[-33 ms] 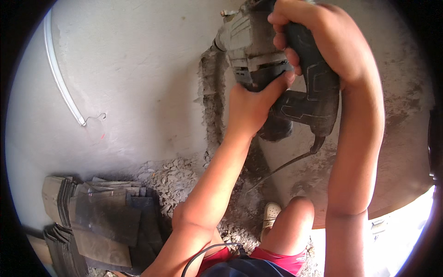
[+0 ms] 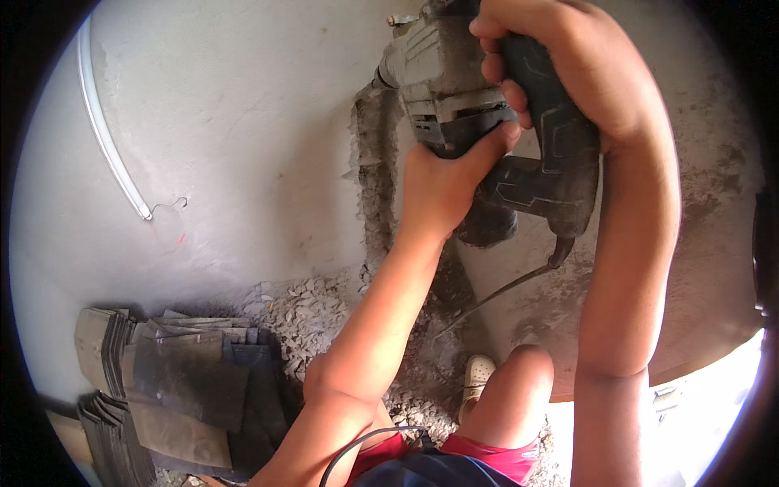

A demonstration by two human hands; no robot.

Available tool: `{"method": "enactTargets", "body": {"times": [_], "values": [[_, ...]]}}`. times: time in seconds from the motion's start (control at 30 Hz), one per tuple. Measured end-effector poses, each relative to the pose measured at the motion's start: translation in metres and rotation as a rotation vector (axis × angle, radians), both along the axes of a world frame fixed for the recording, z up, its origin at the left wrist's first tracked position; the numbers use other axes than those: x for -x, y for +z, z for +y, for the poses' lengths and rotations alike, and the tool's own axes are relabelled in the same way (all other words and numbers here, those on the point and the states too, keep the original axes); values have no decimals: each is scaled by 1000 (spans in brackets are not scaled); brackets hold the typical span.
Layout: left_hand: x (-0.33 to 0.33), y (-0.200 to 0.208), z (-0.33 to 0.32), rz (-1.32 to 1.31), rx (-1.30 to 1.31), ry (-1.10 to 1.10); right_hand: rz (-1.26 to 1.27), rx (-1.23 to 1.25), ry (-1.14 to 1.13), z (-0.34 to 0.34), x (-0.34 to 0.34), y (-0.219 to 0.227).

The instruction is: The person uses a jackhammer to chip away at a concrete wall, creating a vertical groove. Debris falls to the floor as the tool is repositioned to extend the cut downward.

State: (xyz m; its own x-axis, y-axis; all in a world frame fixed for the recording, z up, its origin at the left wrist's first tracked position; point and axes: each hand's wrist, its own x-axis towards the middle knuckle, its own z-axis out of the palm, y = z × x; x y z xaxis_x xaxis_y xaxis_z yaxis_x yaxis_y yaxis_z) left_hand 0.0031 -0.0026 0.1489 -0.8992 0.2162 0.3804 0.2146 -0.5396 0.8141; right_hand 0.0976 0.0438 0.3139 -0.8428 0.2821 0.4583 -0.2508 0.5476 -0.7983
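Note:
A dusty grey and black rotary hammer [image 2: 454,73] is held up against the pale wall [image 2: 219,122]. Its front end points left, at the top of a rough vertical groove [image 2: 375,187] chipped into the wall. My left hand [image 2: 438,183] supports the tool's body from beneath, thumb pressed along its lower side; most of the fingers are hidden behind it. Wrapped around the rear D-shaped handle is my right hand [image 2: 568,69], fingers curled through the opening. A black power cord [image 2: 515,282] hangs from the handle's bottom. The bit's tip cannot be made out.
Broken rubble [image 2: 304,312] lies along the foot of the wall. Stacked dark tiles [image 2: 187,373] stand at lower left. A white conduit [image 2: 101,138] with a loose wire runs down the left wall. My foot in a pale clog [image 2: 477,377] rests among debris.

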Motion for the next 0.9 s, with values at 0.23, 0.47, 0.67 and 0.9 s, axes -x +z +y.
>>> {"method": "enactTargets", "body": {"times": [0.23,0.47,0.67,0.9], "values": [[2,2,4,10,-47,22,-96,-265,-19,-11,2,16],[3,0,7,54,-112,22,-98,-103,-73,-12,2,14],[7,-2,-5,86,66,125,-98,-90,-110,-16,4,14],[-57,8,-112,391,539,302,72,-175,141,28,25,-15]]}}
